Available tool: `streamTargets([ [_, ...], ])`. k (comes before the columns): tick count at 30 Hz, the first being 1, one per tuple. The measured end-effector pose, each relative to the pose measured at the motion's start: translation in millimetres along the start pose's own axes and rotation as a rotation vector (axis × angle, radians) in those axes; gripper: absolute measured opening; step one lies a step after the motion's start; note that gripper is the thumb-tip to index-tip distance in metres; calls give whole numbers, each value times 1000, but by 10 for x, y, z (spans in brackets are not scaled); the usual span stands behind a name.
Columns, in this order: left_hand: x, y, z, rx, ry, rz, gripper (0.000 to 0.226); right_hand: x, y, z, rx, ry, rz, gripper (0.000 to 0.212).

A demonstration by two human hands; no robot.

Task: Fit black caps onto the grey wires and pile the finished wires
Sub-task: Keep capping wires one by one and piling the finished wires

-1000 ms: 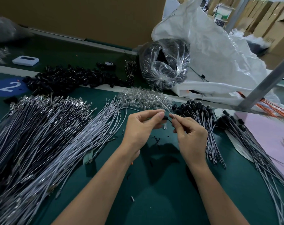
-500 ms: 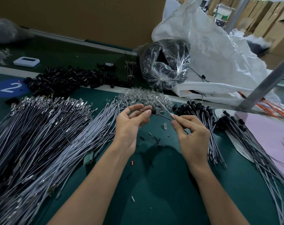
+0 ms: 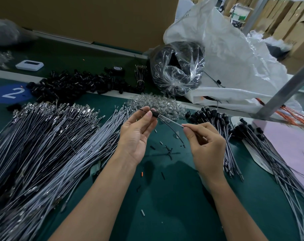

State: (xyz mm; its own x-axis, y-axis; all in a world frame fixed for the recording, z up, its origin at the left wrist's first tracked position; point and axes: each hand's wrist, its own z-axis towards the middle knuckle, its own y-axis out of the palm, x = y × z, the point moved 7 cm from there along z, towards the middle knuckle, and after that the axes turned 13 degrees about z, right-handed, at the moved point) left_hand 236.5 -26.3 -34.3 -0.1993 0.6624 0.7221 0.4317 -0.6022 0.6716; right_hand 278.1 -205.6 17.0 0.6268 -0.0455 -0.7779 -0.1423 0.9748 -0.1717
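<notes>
Black cap threaded on grey wire, capped wires piled rightward

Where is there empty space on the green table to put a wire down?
The biggest bare patch of green mat lies between the forearms, with only tiny scraps on it. The pink sheet at the far right has room. It is crowded left under the uncapped grey wires, right under the capped wires, and behind by the clear bulbs.

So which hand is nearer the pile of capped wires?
Right. The right hand, pinching a grey wire, lies left of the pile of capped wires; the left hand is farther left, pinching the black cap.
</notes>
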Motion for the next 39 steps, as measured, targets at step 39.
streamTargets([
  [39,21,127,-33,-78,36,-57,25,-65,-13,-11,0,-48,-40,10],
])
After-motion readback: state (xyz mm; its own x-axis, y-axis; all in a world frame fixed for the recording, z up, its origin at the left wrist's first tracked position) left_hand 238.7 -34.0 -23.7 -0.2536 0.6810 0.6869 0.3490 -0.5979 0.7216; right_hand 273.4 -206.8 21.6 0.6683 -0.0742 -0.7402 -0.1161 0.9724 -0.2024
